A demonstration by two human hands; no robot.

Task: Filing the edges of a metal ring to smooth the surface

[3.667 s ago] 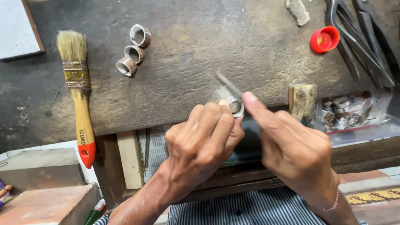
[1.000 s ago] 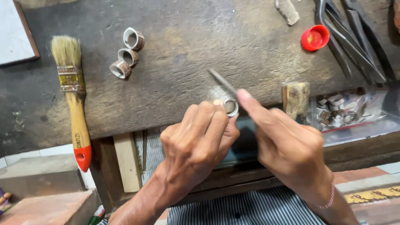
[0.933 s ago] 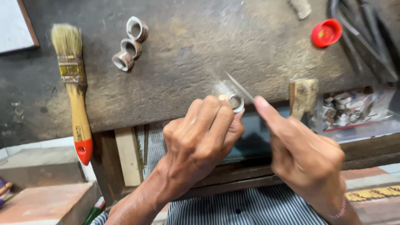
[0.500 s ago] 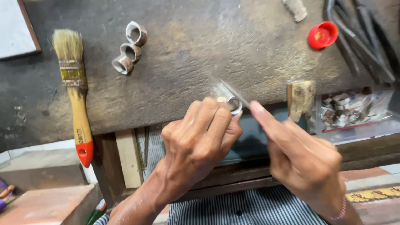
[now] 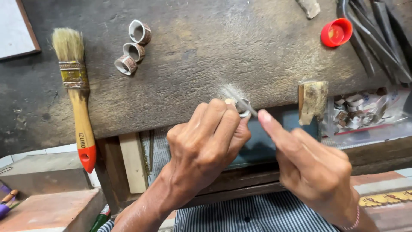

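Note:
My left hand [image 5: 206, 148] pinches a small silver ring [image 5: 243, 107] against the front edge of the dark wooden workbench [image 5: 206, 56]. My right hand [image 5: 311, 165] grips a thin metal file [image 5: 240, 101], blurred by motion, whose tip lies across the ring. The right forefinger rests along the file. Both hands sit at the bench's near edge, above my striped clothing.
Three wide metal rings [image 5: 133, 47] lie at the back left beside a wooden paintbrush [image 5: 75, 90] with a red handle tip. A red cap [image 5: 337, 32] and dark metal tools [image 5: 377, 38] sit at the back right. A wooden peg [image 5: 312, 101] and a plastic bag of metal pieces [image 5: 365, 114] are on the right.
The file has slid back and forth across the ring in my right hand. My left hand has kept the ring in the same spot on the bench edge.

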